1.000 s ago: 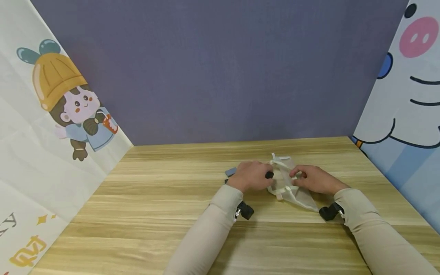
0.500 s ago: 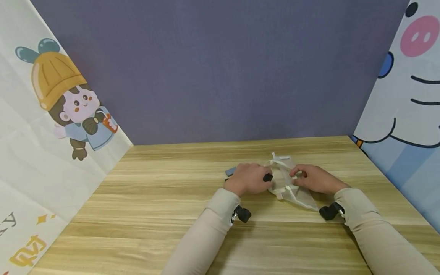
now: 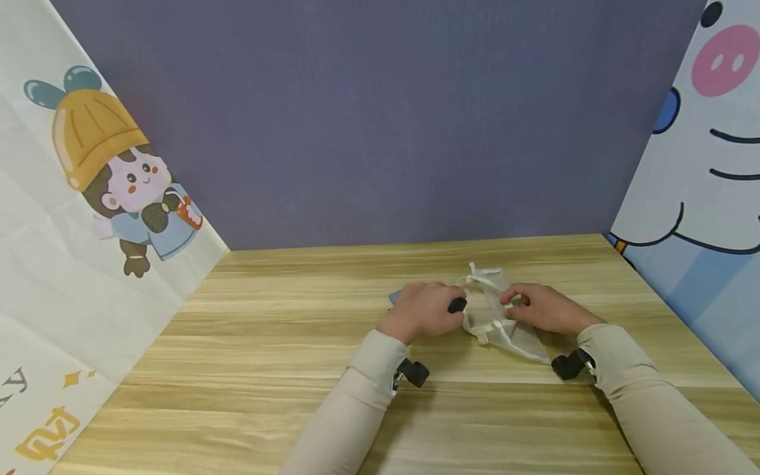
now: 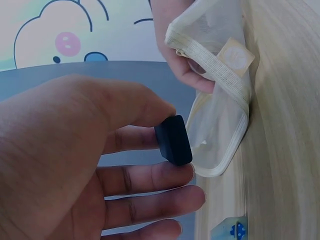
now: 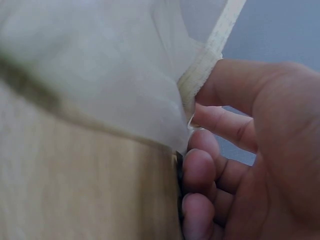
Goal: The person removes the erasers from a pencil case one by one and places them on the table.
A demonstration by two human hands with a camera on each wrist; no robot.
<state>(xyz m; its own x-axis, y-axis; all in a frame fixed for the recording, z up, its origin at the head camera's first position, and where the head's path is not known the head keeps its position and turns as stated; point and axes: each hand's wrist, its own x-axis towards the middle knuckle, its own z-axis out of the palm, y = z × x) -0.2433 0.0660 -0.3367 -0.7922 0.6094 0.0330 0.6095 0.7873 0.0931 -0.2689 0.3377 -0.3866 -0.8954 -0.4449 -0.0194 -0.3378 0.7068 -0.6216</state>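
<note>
My left hand [image 3: 423, 309] pinches a small black rectangular block [image 4: 175, 140] between thumb and forefinger, its other fingers extended. Just left of a pale mesh bag [image 3: 516, 342], the block is held near the bag's mouth. The bag lies on its side, with a cream woven band [image 4: 212, 67] round its opening and a beige label [image 4: 236, 57]. My right hand [image 3: 546, 309] pinches the band between thumb and forefinger and keeps the mouth spread. Its remaining fingers are curled beside the mesh in the right wrist view.
A blue-grey flat piece [image 3: 394, 296] peeks out behind my left hand on the wooden table [image 3: 267, 369]. A small item with a blue patterned patch [image 4: 235, 229] shows low in the left wrist view. A grey-purple panel [image 3: 380, 125] stands along the back.
My left hand has drawn slightly leftward with the black block, away from the bag's mouth, and covers more of the blue-grey piece. My right hand and the bag stay in place.
</note>
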